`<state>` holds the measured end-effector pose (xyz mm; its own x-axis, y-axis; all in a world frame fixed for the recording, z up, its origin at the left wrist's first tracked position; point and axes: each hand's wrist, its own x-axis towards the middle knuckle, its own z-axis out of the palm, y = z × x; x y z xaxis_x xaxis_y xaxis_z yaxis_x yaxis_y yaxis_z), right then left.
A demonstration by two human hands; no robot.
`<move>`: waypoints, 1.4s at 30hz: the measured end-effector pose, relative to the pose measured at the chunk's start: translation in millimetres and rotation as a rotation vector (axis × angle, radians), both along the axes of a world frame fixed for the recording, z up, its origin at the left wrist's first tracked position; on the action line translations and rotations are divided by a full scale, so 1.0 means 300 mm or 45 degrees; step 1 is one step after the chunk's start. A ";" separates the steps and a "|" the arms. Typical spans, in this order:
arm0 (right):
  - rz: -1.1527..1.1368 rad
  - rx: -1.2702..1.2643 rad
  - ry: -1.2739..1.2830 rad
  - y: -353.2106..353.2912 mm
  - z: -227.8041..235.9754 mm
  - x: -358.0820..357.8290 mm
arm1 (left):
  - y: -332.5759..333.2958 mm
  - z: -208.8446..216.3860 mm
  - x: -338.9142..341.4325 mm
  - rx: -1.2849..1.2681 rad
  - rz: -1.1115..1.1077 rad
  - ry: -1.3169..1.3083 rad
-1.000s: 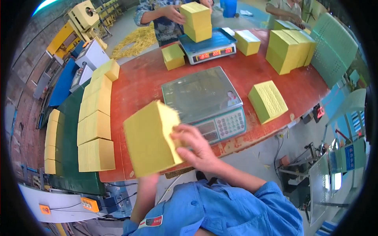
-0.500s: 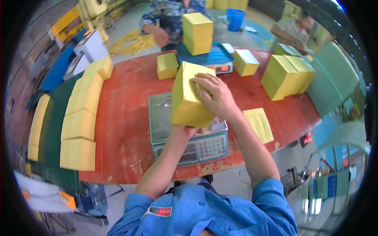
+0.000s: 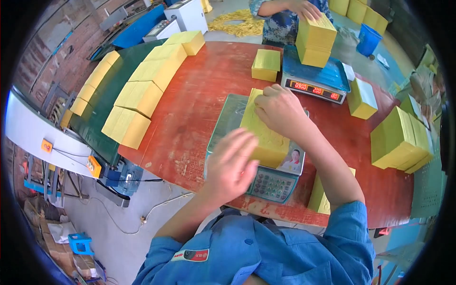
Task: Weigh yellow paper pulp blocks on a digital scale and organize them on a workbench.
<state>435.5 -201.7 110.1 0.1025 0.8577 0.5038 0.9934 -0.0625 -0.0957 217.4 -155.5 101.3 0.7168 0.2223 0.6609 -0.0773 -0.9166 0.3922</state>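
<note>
A block-like stack of yellow paper (image 3: pixel 267 135) sits on the clear-topped plate of a teal scale (image 3: pixel 229 116) in front of me. My right hand (image 3: pixel 281 107) is on top of the stack, its fingers curled in and gripping at the upper surface; the fingertips are partly hidden. Just left of the stack's near side, my left hand (image 3: pixel 231 166) is raised with fingers stretched out, holding nothing and slightly blurred. It covers part of the scale's front panel.
Opposite, a person's hand (image 3: pixel 306 8) rests on yellow stacks (image 3: pixel 316 42) on a blue-topped scale (image 3: pixel 311 76). Yellow stacks line the red table's (image 3: pixel 190 109) left side; more stand at right (image 3: pixel 394 140). A flat yellow stack (image 3: pixel 319 194) lies beside my right forearm.
The yellow paper stack has come down onto the scale plate. My left hand has left its underside and moved clear; the view has turned. The person opposite now touches their stack.
</note>
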 end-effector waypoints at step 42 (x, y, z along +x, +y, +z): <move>-1.431 -0.202 1.340 -1.181 -0.337 -0.369 | -0.574 -0.666 -0.273 -2.520 -0.940 1.309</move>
<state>324.9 -555.9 9.1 0.9467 0.1344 -0.2929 -0.0802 -0.7819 -0.6182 135.4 -327.8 -98.5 0.7766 -0.4520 -0.4389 0.6300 0.5539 0.5442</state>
